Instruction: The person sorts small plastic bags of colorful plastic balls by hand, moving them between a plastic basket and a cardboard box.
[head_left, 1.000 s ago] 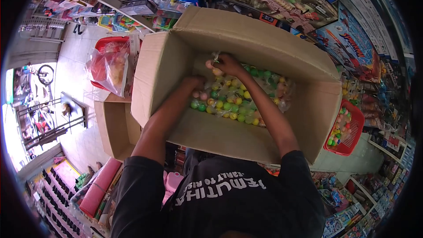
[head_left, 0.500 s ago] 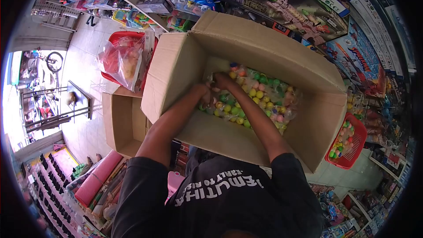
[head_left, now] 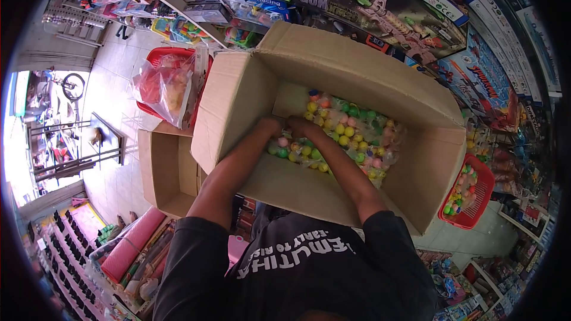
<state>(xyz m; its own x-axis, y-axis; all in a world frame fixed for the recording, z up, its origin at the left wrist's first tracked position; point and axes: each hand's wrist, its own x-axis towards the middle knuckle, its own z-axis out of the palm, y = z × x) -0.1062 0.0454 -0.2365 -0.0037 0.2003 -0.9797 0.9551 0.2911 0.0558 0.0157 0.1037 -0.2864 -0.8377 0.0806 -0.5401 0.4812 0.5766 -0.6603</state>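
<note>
Both arms reach down into a large open cardboard box (head_left: pixel 357 59). On its floor lie many small coloured balls in clear plastic bags (head_left: pixel 351 134), yellow, green, pink and orange. My left hand (head_left: pixel 270 126) is at the left end of the bags, its fingers bent down and mostly hidden. Right beside it, my right hand (head_left: pixel 298 127) has its fingers curled at the edge of the plastic. What either hand holds, if anything, is too hidden to tell.
A red basket (head_left: pixel 156 56) with a plastic bag stands at the left, above a smaller open carton (head_left: pixel 172 169). Another red basket (head_left: pixel 473 211) with coloured balls is at the right. Boxed toys (head_left: pixel 380 9) line the far side.
My left and right hands have moved slightly down in the view, closer together at the left end of the bags. The big box appears slightly lower and more of its floor shows behind the hands.
</note>
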